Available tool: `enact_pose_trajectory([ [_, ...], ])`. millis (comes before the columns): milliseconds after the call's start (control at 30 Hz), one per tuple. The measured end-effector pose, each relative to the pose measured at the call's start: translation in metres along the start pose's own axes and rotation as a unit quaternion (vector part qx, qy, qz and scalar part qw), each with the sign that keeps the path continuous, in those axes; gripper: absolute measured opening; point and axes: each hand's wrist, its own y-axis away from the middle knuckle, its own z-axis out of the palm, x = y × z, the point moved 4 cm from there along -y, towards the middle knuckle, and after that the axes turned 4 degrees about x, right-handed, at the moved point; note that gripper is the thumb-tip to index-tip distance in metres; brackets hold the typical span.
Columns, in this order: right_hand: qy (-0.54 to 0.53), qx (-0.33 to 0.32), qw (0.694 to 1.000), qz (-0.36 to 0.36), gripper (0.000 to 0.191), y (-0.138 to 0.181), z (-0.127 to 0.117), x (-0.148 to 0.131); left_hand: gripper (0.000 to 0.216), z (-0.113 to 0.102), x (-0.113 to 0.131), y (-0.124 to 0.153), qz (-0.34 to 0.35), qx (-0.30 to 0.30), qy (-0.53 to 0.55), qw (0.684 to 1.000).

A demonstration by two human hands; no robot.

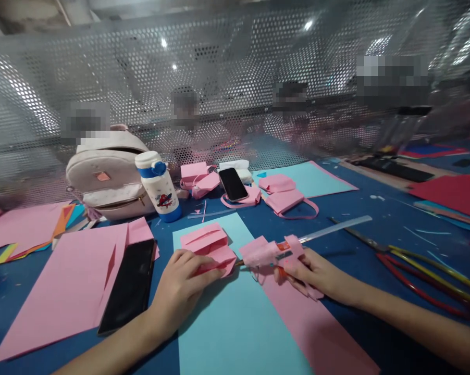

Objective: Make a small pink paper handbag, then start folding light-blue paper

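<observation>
My right hand (pixel 311 273) is closed round the handle of a pink-covered glue gun (pixel 272 255). A clear glue stick (pixel 336 229) pokes out of its back end. The gun's nozzle meets the right edge of a folded pink paper piece (pixel 206 239), or comes very close to it. My left hand (pixel 190 278) grips that folded piece from the near side, fingers lying over its lower part. Beneath both hands lie a light blue sheet (pixel 227 323) and a pink sheet (pixel 317 328).
Left are a black phone (pixel 129 286), pink paper (pixel 71 276), a backpack (pixel 106 177) and a bottle (pixel 160 190). Behind lie small pink paper bags (pixel 284 200) and another phone (pixel 234 184). Large scissors (pixel 407 260) rest at right. A perforated metal screen (pixel 235 67) stands across the back.
</observation>
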Motion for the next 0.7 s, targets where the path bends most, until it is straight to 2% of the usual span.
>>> enact_pose_trajectory([
  [300,0.013,0.02,0.999,0.035,0.059,0.0011,0.0004,0.0012,0.025,-0.0006,0.0014,0.0009,0.007,-0.009,-0.003,1.0],
  [700,0.037,0.03,0.999,0.025,0.06,0.002,0.0013,-0.0039,0.026,-0.0017,0.0011,0.0006,0.007,0.002,0.0,1.0],
])
